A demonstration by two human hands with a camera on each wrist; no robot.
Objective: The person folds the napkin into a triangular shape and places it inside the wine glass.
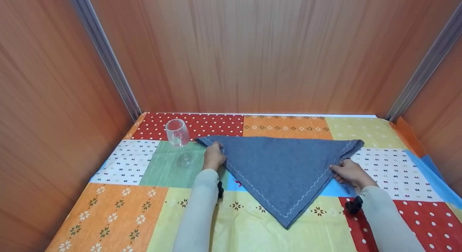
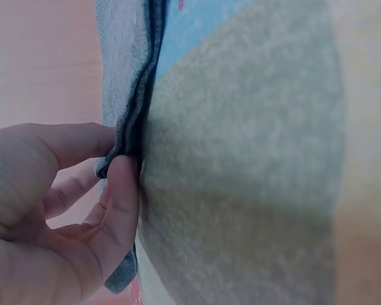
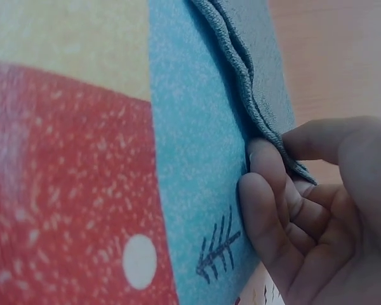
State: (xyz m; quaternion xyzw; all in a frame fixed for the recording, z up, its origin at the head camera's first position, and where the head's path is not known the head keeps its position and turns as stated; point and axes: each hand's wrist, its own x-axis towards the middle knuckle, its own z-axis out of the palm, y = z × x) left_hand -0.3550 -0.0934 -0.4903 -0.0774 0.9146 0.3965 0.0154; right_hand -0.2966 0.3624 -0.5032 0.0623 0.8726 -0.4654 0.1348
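A grey-blue cloth napkin [image 1: 278, 169] with pale stitching along its edges lies folded into a triangle, one point toward me. My left hand [image 1: 214, 156] pinches its left slanting edge near the upper left corner. In the left wrist view, thumb and finger of that hand [image 2: 57, 197] grip the layered cloth edge [image 2: 130, 108]. On the other side, my right hand [image 1: 351, 172] pinches the right slanting edge below the upper right corner. The right wrist view shows the right hand's fingers [image 3: 263, 210] under the cloth edge [image 3: 241, 76] and the thumb on top.
A clear stemmed glass [image 1: 178, 136] stands upright just left of the napkin and my left hand. A patchwork-patterned tablecloth [image 1: 119, 212] covers the table. Wood-grain panels [image 1: 245, 53] rise at the back and both sides.
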